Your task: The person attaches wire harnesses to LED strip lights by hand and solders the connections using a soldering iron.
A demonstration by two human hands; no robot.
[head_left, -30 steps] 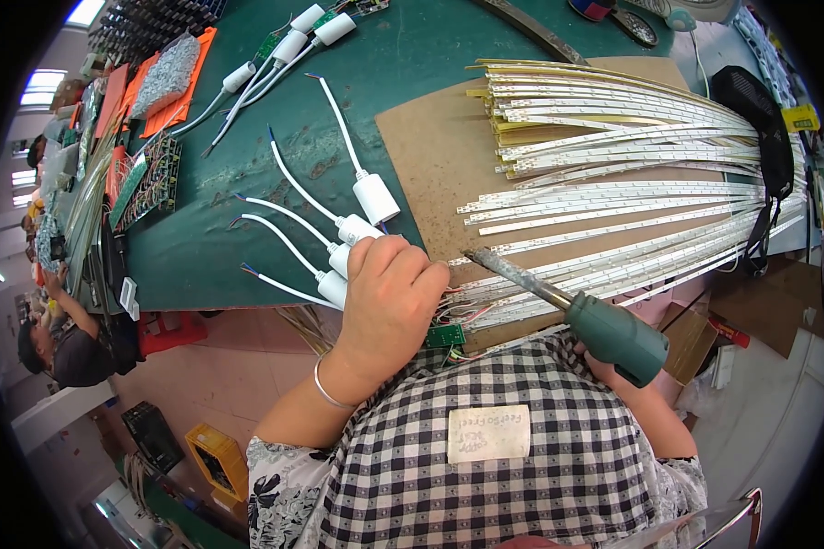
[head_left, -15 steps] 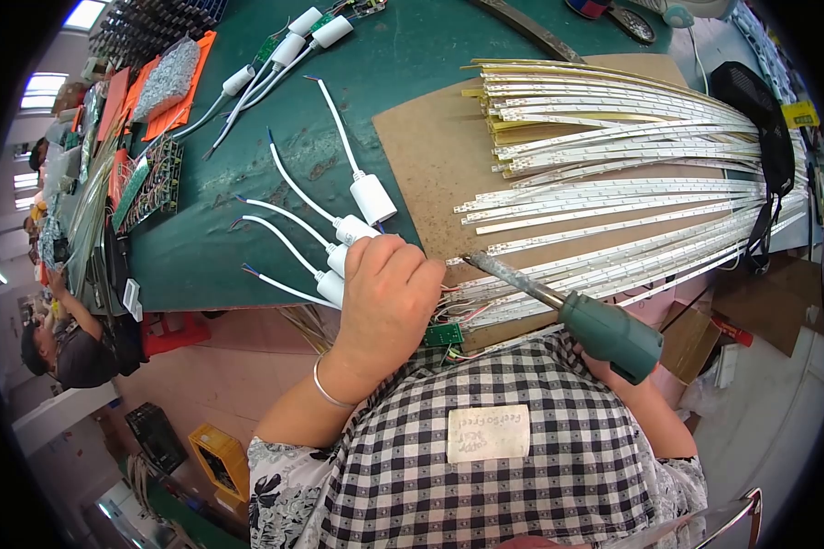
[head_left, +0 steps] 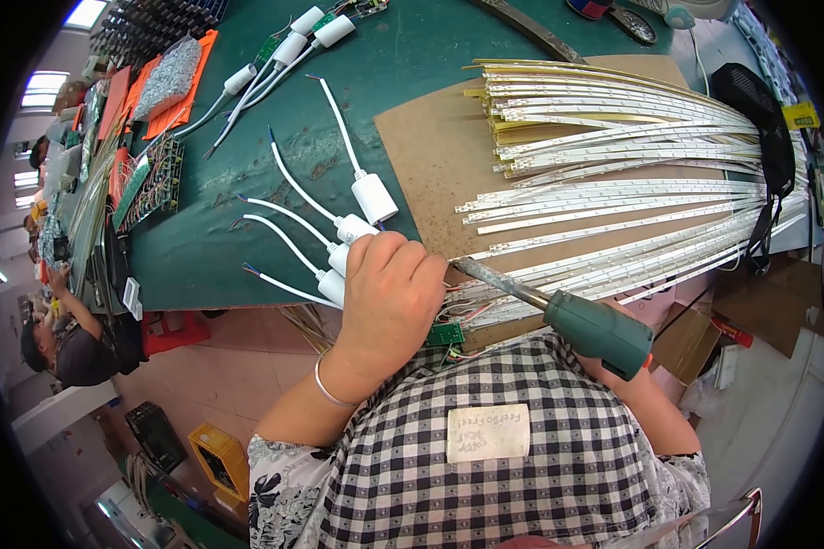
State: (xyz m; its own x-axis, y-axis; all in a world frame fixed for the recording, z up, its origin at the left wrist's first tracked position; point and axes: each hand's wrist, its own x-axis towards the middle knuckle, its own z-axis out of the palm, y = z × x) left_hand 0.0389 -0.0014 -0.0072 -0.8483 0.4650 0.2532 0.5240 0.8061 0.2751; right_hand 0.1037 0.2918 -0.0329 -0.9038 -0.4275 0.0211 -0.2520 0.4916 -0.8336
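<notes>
Left hand [head_left: 389, 293] at frame centre, knuckles up, fingers curled together and pressed down over something small at the near table edge, most likely to pin it steady under the hot tip; exactly what lies beneath the palm hidden, only thin red wires [head_left: 467, 313] and a corner of a small green board [head_left: 445, 334] peeking out just right of and below the fingers. Right hand mostly out of sight behind the green handle of a soldering iron [head_left: 600, 331] at lower right, evidently wrapped around it though the fingers themselves not visible; iron angled up and left so the dark metal tip [head_left: 471, 269] meets the joint right at the left fingertips. White plugs [head_left: 352, 229] with thin leads fanned out just left of and above the left hand, ends stripped, within easy reach. Long fan of LED strips [head_left: 632, 183] spread over brown cardboard [head_left: 430, 156] across the upper right, near ends bunched toward the hands, cardboard likely shielding the green mat [head_left: 247, 210]. More boards [head_left: 151, 178] and orange trays [head_left: 169, 82] at upper left, well apart. Another person [head_left: 69, 343] bent at far left.
</notes>
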